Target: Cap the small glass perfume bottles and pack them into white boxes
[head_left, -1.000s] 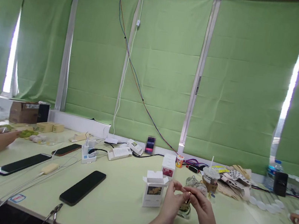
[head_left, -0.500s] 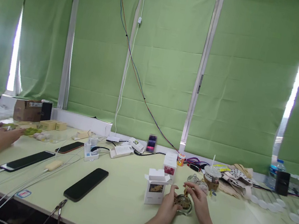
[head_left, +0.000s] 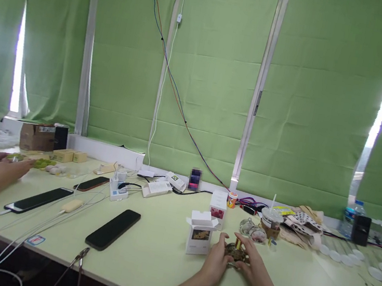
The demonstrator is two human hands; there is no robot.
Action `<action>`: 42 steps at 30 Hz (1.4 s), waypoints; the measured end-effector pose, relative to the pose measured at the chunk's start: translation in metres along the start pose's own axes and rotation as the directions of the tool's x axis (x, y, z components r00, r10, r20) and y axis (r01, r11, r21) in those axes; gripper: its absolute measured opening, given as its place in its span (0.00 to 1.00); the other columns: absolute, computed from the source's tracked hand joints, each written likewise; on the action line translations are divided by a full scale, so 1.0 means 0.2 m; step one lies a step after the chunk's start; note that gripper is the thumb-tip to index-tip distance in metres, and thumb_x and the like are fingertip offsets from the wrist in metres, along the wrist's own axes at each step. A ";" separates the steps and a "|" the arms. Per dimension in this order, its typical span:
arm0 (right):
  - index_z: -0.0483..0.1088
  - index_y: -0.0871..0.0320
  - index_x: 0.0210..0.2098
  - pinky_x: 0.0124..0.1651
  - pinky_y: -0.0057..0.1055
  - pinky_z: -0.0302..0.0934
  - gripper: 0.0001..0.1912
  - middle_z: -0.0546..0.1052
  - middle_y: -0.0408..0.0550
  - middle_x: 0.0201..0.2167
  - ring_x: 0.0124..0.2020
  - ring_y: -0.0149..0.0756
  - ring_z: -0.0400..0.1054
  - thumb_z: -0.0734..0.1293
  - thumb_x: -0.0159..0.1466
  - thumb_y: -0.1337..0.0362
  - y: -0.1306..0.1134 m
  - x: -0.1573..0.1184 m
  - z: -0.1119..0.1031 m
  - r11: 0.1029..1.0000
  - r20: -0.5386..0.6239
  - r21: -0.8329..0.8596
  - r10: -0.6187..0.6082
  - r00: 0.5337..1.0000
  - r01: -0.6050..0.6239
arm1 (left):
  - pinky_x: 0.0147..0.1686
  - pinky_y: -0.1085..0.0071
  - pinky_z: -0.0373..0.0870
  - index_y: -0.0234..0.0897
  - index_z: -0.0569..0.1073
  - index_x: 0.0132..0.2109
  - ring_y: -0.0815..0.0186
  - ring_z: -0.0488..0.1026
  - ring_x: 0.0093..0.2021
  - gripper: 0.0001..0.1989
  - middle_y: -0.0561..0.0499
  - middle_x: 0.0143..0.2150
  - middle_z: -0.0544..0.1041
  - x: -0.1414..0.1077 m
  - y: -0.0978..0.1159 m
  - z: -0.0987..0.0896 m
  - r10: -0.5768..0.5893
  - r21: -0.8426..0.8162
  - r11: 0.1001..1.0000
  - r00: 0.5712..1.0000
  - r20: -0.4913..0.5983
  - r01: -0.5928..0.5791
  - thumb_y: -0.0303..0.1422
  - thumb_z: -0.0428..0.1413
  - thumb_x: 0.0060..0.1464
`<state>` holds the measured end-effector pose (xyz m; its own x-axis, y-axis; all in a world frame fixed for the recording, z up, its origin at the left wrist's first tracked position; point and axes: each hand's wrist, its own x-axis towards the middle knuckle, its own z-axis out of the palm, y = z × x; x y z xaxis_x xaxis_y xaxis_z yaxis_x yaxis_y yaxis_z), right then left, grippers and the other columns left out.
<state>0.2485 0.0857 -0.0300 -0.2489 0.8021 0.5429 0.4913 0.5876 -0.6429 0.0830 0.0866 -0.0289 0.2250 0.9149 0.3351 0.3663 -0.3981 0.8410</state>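
Note:
A low round glass jar [head_left: 236,258] with dark brown-green contents sits on the table between my hands, partly hidden by my fingers. A small gold-coloured piece [head_left: 238,244] stands up from its top. My left hand [head_left: 214,260] curls round the left side of the jar. From the right, my right hand [head_left: 252,261] grips it, thumb at the near side and fingertips by the gold piece. Just left of my left hand is a white carton [head_left: 199,240] with its top flaps up. Two clear glass pieces [head_left: 246,226] lie behind the jar.
Another person's hands [head_left: 12,171] work at the far left. A black phone [head_left: 113,229] lies left of the carton. White cables [head_left: 30,228] run over the front edge. Behind stand a second carton [head_left: 217,210] and a cup with a straw [head_left: 271,221].
My right hand has come down from the gold piece onto the jar's right side. The gold piece now stands more upright. The view has shifted slightly.

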 end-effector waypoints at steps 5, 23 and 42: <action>0.59 0.49 0.59 0.51 0.36 0.63 0.31 0.72 0.47 0.51 0.49 0.39 0.68 0.59 0.56 0.70 -0.02 0.01 -0.01 0.997 0.016 -0.074 0.012 1.000 -0.010 | 0.54 0.57 0.61 0.38 0.57 0.57 0.55 0.63 0.56 0.26 0.40 0.55 0.66 -0.08 0.02 -0.04 0.400 0.218 0.901 0.913 -0.082 -0.376 0.22 0.50 0.51; 0.61 0.48 0.58 0.51 0.41 0.68 0.26 0.71 0.48 0.53 0.49 0.40 0.69 0.65 0.61 0.61 -0.39 0.14 -0.01 0.958 -0.487 0.214 -0.065 0.871 0.191 | 0.44 0.67 0.66 0.40 0.60 0.52 0.64 0.71 0.40 0.22 0.50 0.43 0.73 -0.16 -0.08 -0.50 0.220 0.032 0.975 0.962 -0.164 -0.218 0.23 0.49 0.49; 0.63 0.50 0.54 0.49 0.36 0.64 0.23 0.71 0.50 0.48 0.48 0.39 0.68 0.57 0.62 0.74 -0.48 0.11 0.05 0.913 0.076 -0.195 -0.351 0.933 0.360 | 0.43 0.66 0.68 0.41 0.58 0.48 0.62 0.71 0.43 0.18 0.48 0.45 0.72 -0.20 -0.08 -0.43 0.298 -0.002 0.954 0.950 -0.097 -0.300 0.24 0.49 0.50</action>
<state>0.1866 0.0485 0.0386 -0.4684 0.5500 0.6915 0.5213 0.8039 -0.2863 -0.0087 0.0628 -0.0196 0.2350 0.7567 0.6101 0.2799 -0.6537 0.7030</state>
